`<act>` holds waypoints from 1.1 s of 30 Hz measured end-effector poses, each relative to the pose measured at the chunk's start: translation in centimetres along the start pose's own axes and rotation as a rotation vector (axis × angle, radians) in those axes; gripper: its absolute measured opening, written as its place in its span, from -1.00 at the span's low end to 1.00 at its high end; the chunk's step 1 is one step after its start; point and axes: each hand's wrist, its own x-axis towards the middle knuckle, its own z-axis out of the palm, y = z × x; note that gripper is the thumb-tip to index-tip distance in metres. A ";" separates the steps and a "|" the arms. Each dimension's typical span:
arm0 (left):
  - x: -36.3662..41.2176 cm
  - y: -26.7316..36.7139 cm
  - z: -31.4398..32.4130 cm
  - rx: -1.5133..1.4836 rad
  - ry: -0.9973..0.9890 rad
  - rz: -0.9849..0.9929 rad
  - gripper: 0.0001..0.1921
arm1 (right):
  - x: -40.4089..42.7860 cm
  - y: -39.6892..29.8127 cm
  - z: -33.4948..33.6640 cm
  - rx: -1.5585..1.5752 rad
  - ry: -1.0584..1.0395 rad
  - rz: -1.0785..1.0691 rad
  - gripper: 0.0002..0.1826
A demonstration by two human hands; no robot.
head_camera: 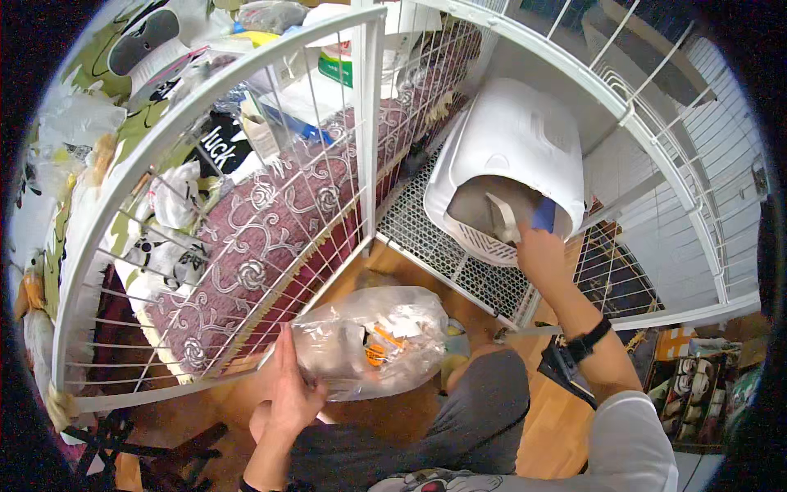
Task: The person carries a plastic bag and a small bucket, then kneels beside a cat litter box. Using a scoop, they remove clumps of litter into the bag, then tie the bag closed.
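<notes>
My right hand [533, 243] reaches into the front opening of a white hooded litter box [529, 135], closed on the handle of a white plastic scoop [505, 216]. Its far end lies inside the box and is partly in shadow. Something blue shows behind the hand in the opening. At lower left, my left hand [292, 384] is at the left end of a clear plastic bag [393, 344] with crumpled waste and orange-printed pieces inside. The fingers look stretched along the bag, and part of the thumb side is against it; whether it grips the film cannot be told.
Open white wire cage doors [371, 123] curve along both sides. The litter box stands on a perforated cage floor [418, 209]. A purple patterned sofa cover [264, 246] with bags and packets lies at left. My knee is beside the bag, over wooden flooring [550, 424].
</notes>
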 end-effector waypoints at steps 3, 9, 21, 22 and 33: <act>-0.4 0.0 -0.2 -0.069 -0.008 -0.003 0.06 | -3.0 -0.6 -2.5 0.055 0.073 -0.074 -0.73; -1.0 0.2 -0.7 -0.166 -0.023 -0.036 0.08 | -5.8 -0.7 -7.8 0.322 0.145 -0.142 -0.70; -1.6 -0.2 -0.2 -0.215 0.033 -0.013 0.06 | 4.1 -7.6 -11.7 1.299 -0.392 -0.220 -0.80; -1.6 -0.2 -0.2 -0.245 0.029 -0.031 0.05 | 5.9 -8.8 -11.6 1.410 -0.410 -0.197 -0.80; -1.7 0.5 -0.4 -0.102 0.062 -0.003 0.05 | 17.5 -15.6 -13.7 1.235 -0.073 -0.091 -0.71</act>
